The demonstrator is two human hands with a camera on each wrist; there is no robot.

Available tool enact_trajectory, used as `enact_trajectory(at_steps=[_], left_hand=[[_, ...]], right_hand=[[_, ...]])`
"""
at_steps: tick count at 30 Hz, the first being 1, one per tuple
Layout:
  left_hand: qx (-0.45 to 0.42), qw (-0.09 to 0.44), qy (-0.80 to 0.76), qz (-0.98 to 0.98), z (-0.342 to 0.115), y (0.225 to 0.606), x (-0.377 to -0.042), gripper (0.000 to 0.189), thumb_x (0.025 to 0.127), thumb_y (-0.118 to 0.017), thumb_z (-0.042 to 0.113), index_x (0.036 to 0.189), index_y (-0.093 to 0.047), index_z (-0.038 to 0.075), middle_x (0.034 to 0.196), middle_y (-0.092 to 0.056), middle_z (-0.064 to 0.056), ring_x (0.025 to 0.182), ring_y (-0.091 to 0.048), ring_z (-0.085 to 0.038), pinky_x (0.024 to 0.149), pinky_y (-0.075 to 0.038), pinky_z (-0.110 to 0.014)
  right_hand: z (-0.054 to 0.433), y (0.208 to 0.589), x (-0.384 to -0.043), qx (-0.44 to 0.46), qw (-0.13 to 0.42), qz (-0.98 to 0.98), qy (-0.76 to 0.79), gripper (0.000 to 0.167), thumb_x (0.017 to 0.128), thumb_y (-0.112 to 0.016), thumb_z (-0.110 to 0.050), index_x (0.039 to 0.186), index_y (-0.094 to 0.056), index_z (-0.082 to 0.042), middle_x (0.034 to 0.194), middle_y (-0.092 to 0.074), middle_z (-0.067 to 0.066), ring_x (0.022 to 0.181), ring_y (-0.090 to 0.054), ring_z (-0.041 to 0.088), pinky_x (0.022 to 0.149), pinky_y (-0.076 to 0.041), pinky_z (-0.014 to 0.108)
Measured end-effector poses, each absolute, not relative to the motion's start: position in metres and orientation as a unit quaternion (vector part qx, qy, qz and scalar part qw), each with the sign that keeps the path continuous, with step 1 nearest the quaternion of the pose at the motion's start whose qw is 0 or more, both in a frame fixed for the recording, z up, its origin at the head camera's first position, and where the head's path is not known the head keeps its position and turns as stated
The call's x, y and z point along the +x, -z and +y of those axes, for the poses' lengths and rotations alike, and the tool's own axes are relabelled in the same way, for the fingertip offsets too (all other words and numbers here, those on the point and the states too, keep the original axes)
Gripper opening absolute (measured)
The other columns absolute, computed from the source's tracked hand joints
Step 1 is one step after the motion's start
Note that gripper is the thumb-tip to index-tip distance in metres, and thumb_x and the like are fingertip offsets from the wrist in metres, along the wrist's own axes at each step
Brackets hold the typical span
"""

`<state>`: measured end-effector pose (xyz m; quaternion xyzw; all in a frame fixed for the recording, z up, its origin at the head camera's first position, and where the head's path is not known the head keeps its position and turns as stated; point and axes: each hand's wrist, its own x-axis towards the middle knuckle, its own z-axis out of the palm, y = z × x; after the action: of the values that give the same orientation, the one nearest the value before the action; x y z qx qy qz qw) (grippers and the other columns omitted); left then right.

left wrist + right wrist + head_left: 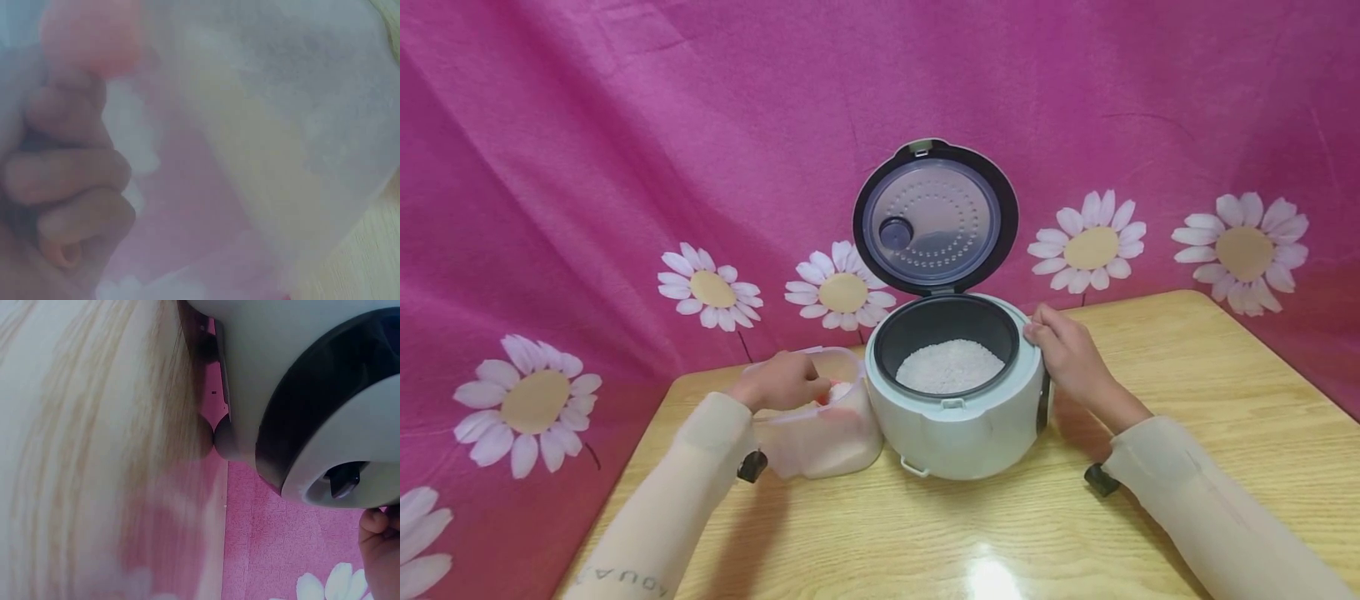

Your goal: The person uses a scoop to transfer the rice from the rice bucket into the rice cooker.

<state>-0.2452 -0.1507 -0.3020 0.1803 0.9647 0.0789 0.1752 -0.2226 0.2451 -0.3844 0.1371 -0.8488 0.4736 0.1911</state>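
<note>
An orange-red scoop (94,37) is gripped in my left hand (784,382), the end of its handle poking out below the curled fingers in the left wrist view. That hand reaches into a translucent, pinkish plastic container (827,446), where some white rice (840,390) shows. Touching the container's right side stands a pale green rice cooker (958,446), its lid (936,221) raised. White rice (951,367) lies in the dark inner pot (910,329). My right hand (1071,354) holds the cooker's upper right rim, fingers curled at the edge.
Everything stands on a light wooden table (1030,533). Behind and beside it hangs a pink cloth (760,125) with large white flowers. The raised lid stands close to the cloth.
</note>
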Motion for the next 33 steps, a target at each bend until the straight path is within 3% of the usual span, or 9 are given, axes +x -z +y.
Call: enact_trajectory(at_steps=[4,16,25,33], left_hand=[[0.186,0.168,-0.110,0.962,-0.155,0.298,-0.245,0.031,0.097,-0.056,0.028,0.082,-0.079,0.013,0.059,-0.040,0.006,0.055,-0.038,-0.010,0.055,-0.034,-0.024],[0.185,0.142,-0.154,0.960,-0.167,0.289,-0.244,0.034,0.099,-0.055,0.028,0.080,-0.079,0.012,0.058,-0.037,0.006,0.054,-0.034,-0.010,0.057,-0.034,-0.026],[0.183,0.125,-0.179,0.959,-0.176,0.291,-0.241,0.041,0.100,-0.052,0.027,0.063,-0.064,0.013,0.056,-0.033,0.007,0.052,-0.030,-0.009,0.052,-0.029,-0.024],[0.183,0.100,-0.193,0.959,-0.181,0.288,-0.240,0.040,0.100,-0.052,0.026,0.064,-0.067,0.014,0.055,-0.032,0.008,0.052,-0.030,-0.010,0.054,-0.030,-0.025]], right_hand=[[0.245,0.386,-0.224,0.137,0.200,-0.846,-0.476,0.022,0.104,-0.043,-0.019,0.087,-0.049,-0.006,0.075,-0.046,0.003,0.075,-0.047,0.012,0.065,-0.039,0.027],[0.245,0.386,-0.224,0.135,0.200,-0.844,-0.479,0.022,0.104,-0.043,-0.020,0.087,-0.051,-0.007,0.075,-0.047,0.002,0.075,-0.048,0.010,0.064,-0.039,0.026],[0.244,0.387,-0.225,0.135,0.205,-0.845,-0.475,0.023,0.104,-0.044,-0.019,0.086,-0.050,-0.006,0.074,-0.046,0.003,0.074,-0.047,0.011,0.064,-0.039,0.026],[0.245,0.387,-0.224,0.134,0.203,-0.846,-0.475,0.023,0.104,-0.044,-0.019,0.086,-0.050,-0.006,0.074,-0.046,0.003,0.074,-0.047,0.011,0.064,-0.039,0.026]])
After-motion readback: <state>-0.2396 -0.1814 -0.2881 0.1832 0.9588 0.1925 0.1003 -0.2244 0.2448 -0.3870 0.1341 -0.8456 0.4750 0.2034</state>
